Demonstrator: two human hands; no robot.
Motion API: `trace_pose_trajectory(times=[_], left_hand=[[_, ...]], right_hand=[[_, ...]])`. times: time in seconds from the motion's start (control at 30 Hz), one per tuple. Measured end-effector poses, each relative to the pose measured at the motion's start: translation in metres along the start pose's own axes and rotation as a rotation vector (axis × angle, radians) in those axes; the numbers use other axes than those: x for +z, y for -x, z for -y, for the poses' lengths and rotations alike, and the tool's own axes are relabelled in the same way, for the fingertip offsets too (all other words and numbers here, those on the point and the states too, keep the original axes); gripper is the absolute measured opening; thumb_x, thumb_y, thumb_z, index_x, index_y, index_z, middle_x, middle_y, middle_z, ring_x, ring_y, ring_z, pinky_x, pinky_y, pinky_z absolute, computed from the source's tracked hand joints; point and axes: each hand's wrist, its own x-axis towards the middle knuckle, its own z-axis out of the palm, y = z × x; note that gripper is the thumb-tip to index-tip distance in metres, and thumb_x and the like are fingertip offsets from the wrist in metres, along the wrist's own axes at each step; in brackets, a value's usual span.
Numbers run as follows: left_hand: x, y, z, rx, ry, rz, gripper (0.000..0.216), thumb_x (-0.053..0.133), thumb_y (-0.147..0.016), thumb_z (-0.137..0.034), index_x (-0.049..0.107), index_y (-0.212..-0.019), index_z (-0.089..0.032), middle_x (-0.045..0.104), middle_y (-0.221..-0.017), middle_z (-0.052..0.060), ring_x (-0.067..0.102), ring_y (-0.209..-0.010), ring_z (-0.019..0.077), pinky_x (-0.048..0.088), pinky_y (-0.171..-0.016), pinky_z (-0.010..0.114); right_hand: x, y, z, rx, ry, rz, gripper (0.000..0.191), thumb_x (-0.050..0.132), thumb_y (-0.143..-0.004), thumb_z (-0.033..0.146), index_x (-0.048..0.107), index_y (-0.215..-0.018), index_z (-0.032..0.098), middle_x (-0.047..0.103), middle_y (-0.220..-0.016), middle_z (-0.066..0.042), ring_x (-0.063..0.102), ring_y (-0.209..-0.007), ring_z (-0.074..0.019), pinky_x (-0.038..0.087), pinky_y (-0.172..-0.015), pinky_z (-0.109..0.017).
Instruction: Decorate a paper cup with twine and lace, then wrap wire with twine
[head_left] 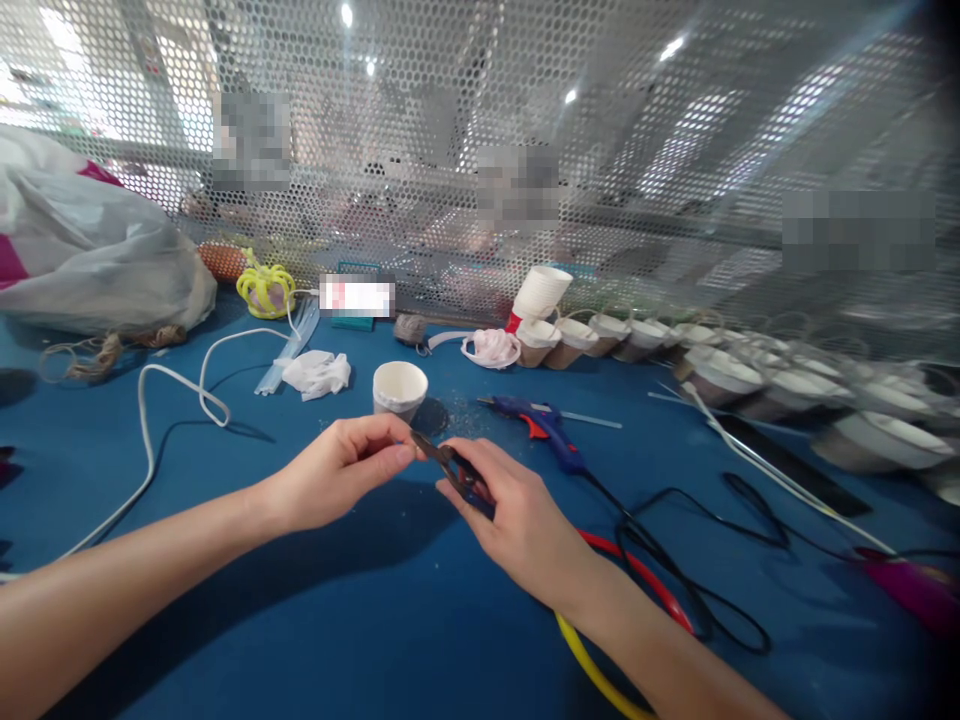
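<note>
My right hand (517, 515) is closed round a small pair of dark scissors (450, 467), blades pointing left. My left hand (349, 470) pinches its thumb and fingers together right at the blade tips; what it holds is too small to make out. Both hands hover over the blue table top (315, 620). Just behind them stands a white paper cup (400, 388). To the right of the cup lies a blue glue gun (544, 425) with a black cord.
A row of paper cups (720, 365) lines the back right, with a tilted stack (540, 292). A white cable (176, 390), crumpled tissue (319, 373), a plastic bag (82, 250), twine (97, 350), a yellow basket shape (264, 290) and red and yellow hoops (600, 670) lie around. Perforated mesh (480, 130) closes the back.
</note>
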Motion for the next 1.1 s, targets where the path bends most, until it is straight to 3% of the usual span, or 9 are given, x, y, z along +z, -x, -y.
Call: trace_pose_trajectory(times=[0.27, 0.53, 0.83, 1.1], left_hand=[[0.0005, 0.0009, -0.0023, -0.057, 0.041, 0.017, 0.023, 0.049, -0.082, -0.037, 0.053, -0.08, -0.014, 0.032, -0.052, -0.008, 0.021, -0.045, 0.0048, 0.016, -0.041, 0.02], [-0.0008, 0.0011, -0.0003, -0.038, 0.076, 0.013, 0.021, 0.049, -0.083, -0.035, 0.052, -0.081, -0.014, 0.03, -0.05, -0.008, 0.023, -0.046, 0.0048, 0.017, -0.042, 0.02], [-0.0001, 0.002, -0.0028, -0.02, 0.022, 0.002, 0.02, 0.048, -0.084, -0.033, 0.054, -0.081, -0.014, 0.035, -0.056, -0.006, 0.022, -0.048, 0.0047, 0.017, -0.043, 0.02], [-0.0002, 0.0016, -0.0036, -0.038, -0.004, -0.017, 0.022, 0.047, -0.083, -0.035, 0.052, -0.08, -0.014, 0.033, -0.052, -0.007, 0.024, -0.045, 0.0045, 0.018, -0.041, 0.019]], right_hand=[[0.0007, -0.0016, -0.0015, 0.003, -0.015, 0.019, 0.018, 0.049, -0.086, 0.027, 0.052, -0.102, 0.02, 0.058, -0.086, -0.005, 0.056, -0.078, -0.0173, 0.049, -0.069, -0.03], [-0.0037, -0.0022, 0.0005, -0.04, 0.043, -0.008, 0.033, 0.052, -0.084, 0.032, 0.044, -0.113, 0.018, 0.053, -0.096, -0.008, 0.055, -0.085, -0.019, 0.049, -0.075, -0.035], [-0.0021, -0.0012, 0.0008, -0.024, 0.037, -0.01, 0.026, 0.052, -0.084, 0.031, 0.05, -0.106, 0.018, 0.057, -0.086, -0.007, 0.056, -0.066, -0.0162, 0.05, -0.061, -0.031], [-0.0022, -0.0037, 0.0014, 0.042, -0.097, 0.06, 0.029, 0.051, -0.084, 0.036, 0.053, -0.107, 0.018, 0.063, -0.096, -0.008, 0.06, -0.085, -0.0197, 0.05, -0.072, -0.034]])
